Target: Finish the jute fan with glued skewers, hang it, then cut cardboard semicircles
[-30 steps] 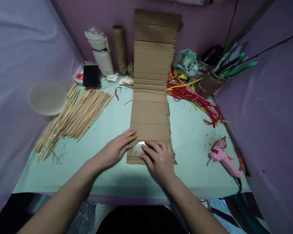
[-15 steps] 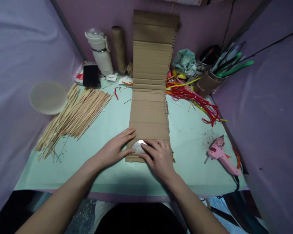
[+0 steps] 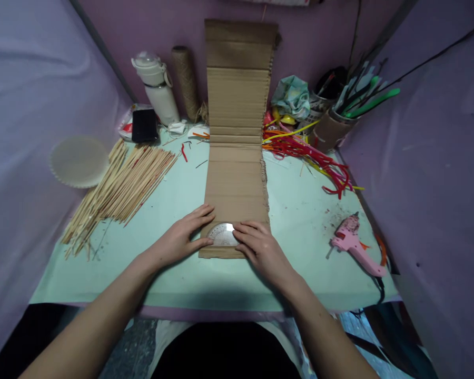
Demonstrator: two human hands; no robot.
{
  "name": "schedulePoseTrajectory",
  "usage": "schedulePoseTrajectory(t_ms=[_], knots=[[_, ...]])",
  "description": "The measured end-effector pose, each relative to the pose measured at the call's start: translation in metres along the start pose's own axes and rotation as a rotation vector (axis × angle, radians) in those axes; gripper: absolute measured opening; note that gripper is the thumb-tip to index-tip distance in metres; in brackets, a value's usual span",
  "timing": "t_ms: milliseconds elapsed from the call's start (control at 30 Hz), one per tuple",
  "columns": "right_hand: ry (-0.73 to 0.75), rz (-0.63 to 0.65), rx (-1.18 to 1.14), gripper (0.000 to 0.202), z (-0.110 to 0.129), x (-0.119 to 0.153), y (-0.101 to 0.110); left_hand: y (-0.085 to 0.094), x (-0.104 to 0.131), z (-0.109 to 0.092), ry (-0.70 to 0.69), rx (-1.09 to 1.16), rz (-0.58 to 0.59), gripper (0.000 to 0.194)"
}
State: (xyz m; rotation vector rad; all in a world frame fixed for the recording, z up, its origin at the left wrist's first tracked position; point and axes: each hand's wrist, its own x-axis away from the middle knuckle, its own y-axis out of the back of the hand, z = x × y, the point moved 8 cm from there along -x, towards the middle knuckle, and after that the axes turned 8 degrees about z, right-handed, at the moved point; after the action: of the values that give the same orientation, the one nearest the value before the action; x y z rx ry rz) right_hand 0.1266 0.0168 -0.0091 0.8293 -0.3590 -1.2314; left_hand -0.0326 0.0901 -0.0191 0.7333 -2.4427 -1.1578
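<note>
A clear protractor (image 3: 223, 235) lies flat on the near end of a long strip of corrugated cardboard (image 3: 237, 184). The strip runs away from me, and its far part leans up against the wall. My left hand (image 3: 187, 231) rests flat at the strip's left edge, fingers apart, with the thumb at the protractor's left corner. My right hand (image 3: 260, 247) lies over the strip's right side, fingers extended, their tips touching the protractor's right end. Neither hand is wrapped round anything.
Left are many thin wooden sticks (image 3: 134, 181), a round translucent lid (image 3: 79, 162) and a white bottle (image 3: 161, 97). Behind stands a twine roll (image 3: 186, 84). Right are red pipe cleaners (image 3: 304, 152), a can of tools (image 3: 332, 129) and a pink glue gun (image 3: 355, 247).
My right hand has slid back to the right on the protractor, so more of its clear face shows. The left hand stays in place on the cardboard. The view has shifted slightly.
</note>
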Motion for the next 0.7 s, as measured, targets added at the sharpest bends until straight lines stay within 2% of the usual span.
schedulePoseTrajectory(t_ms=[500, 700], knots=[[0.053, -0.044, 0.049, 0.026, 0.0032, 0.0027, 0.0003, 0.0004, 0.0019, -0.0015, -0.007, -0.011, 0.023, 0.060], [0.050, -0.037, 0.063, 0.028, 0.0030, 0.0022, -0.0010, -0.0063, 0.0033, -0.0061, -0.071, -0.079, 0.061, 0.040]])
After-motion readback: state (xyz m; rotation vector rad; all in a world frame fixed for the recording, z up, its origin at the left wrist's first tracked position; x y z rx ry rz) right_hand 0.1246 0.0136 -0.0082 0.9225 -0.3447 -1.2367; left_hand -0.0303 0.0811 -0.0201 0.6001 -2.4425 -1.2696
